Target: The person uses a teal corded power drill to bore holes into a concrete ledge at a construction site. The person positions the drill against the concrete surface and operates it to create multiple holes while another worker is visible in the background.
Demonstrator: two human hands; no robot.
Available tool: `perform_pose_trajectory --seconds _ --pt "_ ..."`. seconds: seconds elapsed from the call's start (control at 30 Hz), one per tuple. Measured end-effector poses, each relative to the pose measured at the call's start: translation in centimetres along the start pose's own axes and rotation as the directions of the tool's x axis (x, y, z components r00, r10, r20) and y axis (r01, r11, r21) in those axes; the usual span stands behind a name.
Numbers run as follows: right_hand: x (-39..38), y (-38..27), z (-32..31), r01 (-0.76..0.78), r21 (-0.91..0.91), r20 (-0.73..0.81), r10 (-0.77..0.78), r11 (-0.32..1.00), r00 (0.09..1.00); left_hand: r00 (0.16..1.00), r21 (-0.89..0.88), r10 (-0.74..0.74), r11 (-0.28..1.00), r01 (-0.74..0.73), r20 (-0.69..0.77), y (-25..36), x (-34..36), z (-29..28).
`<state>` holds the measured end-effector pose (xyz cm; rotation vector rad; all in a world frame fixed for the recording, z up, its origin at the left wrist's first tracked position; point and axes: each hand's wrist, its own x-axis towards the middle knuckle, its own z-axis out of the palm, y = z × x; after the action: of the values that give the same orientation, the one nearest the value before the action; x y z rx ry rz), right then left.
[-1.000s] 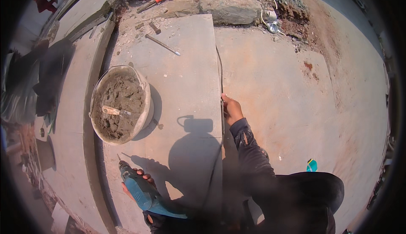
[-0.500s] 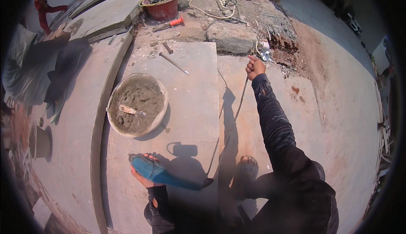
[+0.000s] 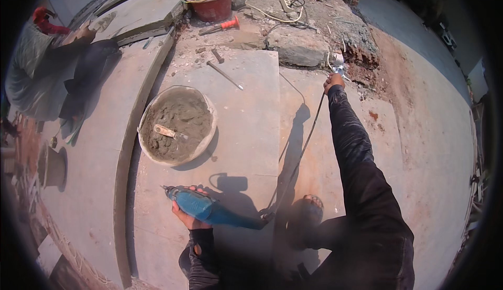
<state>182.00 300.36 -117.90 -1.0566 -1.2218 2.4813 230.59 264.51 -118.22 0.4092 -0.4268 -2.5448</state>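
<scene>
My left hand is wrapped round a blue corded power tool, its narrow dark tip pointing left and its tail toward my knees. From the tail a dark cord runs up, pulled nearly straight, to my right hand. That hand is stretched far forward and closed on the cord, beside a shiny silvery piece at the edge of broken concrete. The cord's end is hidden in my fingers. Left of the tool stands a pale bucket of wet grey mortar, with a trowel lying in it.
Ahead lie a long metal rod, a short bolt-like piece and an orange-handled chisel. A red basin and a power strip with cables sit farther back. Another person crouches at left beyond a raised slab edge.
My right hand has reached farther forward and right with the cord, up to the silvery piece. The power tool has shifted slightly right in view. The person at left has leaned into view.
</scene>
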Motion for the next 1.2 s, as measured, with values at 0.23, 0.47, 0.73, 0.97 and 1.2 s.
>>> perform_pose_trajectory --seconds 0.23,0.47,0.73,0.97,1.2 --pt "-16.7 -5.1 5.1 0.314 0.166 0.775 -0.321 0.935 0.545 0.995 -0.045 -0.083 0.995 0.086 0.060 0.1 0.4 -0.7" --pt "-35.1 10.9 -4.6 0.822 -0.395 0.878 -0.092 0.411 0.469 0.991 0.392 -0.080 0.912 0.118 -0.110 5.5 -2.4 -0.6" --pt "-40.2 16.4 -12.5 0.993 -0.120 0.993 -0.002 0.003 0.120 0.882 0.591 0.138 0.786 0.179 -0.451 8.0 -5.5 0.6" --pt "-42.9 23.0 -17.4 0.416 -0.676 0.545 0.793 0.608 -0.273 0.825 0.670 0.134 0.661 0.339 -0.549 9.8 -4.5 -2.9" --pt "-50.7 27.5 -20.2 -0.830 -0.549 0.402 0.902 0.100 -0.157 0.804 0.698 0.164 0.612 0.371 -0.571 11.0 -3.8 -6.7"
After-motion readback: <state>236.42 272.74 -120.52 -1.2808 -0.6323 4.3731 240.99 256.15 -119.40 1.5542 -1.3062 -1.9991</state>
